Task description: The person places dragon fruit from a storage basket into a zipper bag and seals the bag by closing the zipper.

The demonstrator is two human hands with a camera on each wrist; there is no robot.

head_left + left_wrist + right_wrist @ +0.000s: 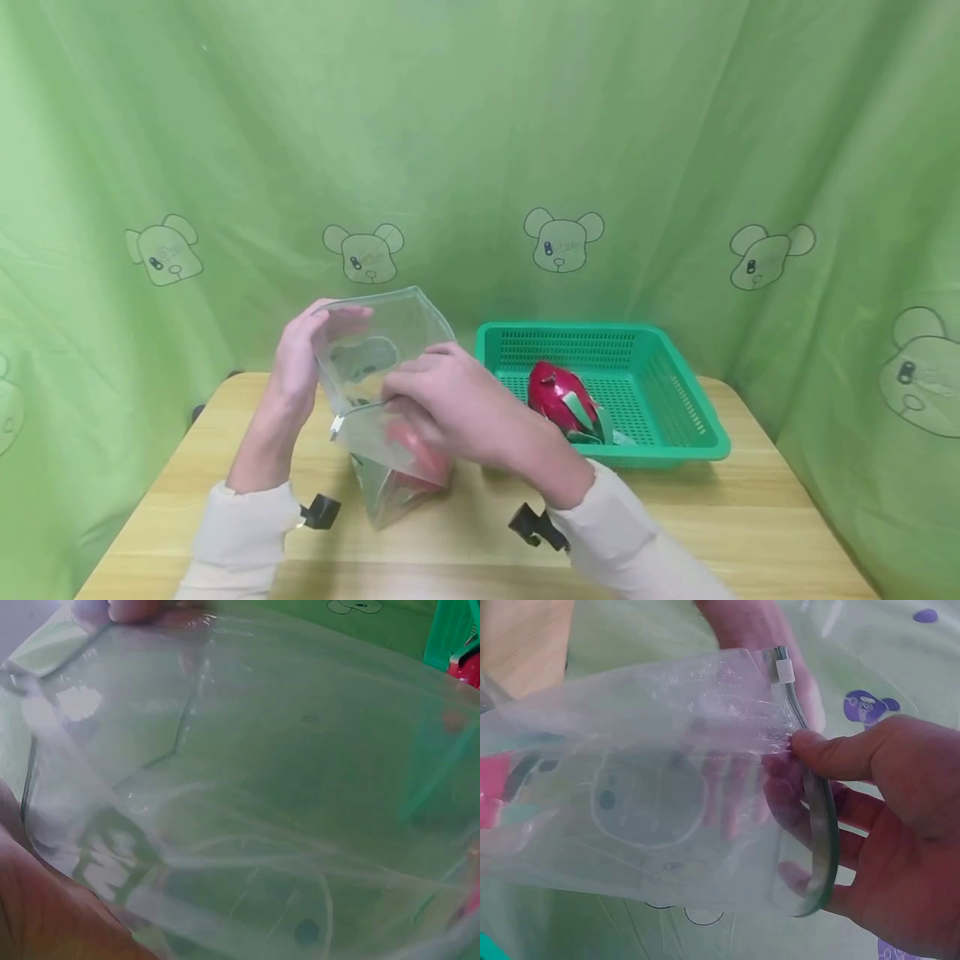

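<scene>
A clear plastic zip bag [382, 492] stands tilted above the table, its mouth spread wide. The white slider [785, 671] sits at one end of its seal. Through the plastic shows a pink-red thing [420, 458] with green parts low in the bag, too blurred to name. My right hand [450, 400] pinches the near rim, thumb outside and fingers inside the mouth, as the right wrist view shows. At the bag's left side, my left hand [296, 358] touches the plastic with fingers fairly straight; its thumb is hidden.
Right of the bag, a green slotted basket [652, 454] holds a red dragon fruit [555, 392] with green scales. Both stand on a wooden table [645, 533]. A green curtain [465, 125] with bear faces hangs behind and at both sides.
</scene>
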